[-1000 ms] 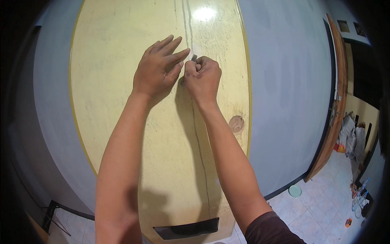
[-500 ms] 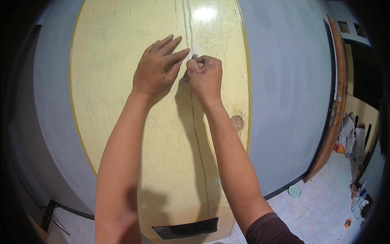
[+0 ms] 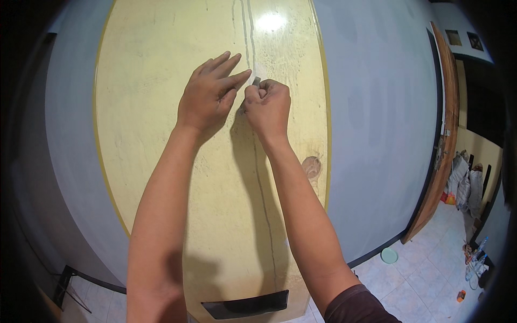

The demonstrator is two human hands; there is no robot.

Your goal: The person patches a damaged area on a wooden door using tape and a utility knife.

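Board, just one, is yellow with grey streaks. Of two hands, the left hand has fingers apart; the right hand squeezes one small dark thing near the left one's fingertips.

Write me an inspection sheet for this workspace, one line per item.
Surface: pale yellow panel with dark vertical streaks and a round brownish patch at right.
Job's things: small dark grey piece, mostly hidden in the grip; kind unclear.
Clutter: round pale green dish, small orange object and clear plastic items on the floor; whitish sacks by the door.
Hands: left hand open, contact unclear; right hand closed on the grey piece.
Cables: thin dark strand low at left, cannot confirm as cable.
Surroundings: blue-grey wall, brown wooden door, pale tiled floor.
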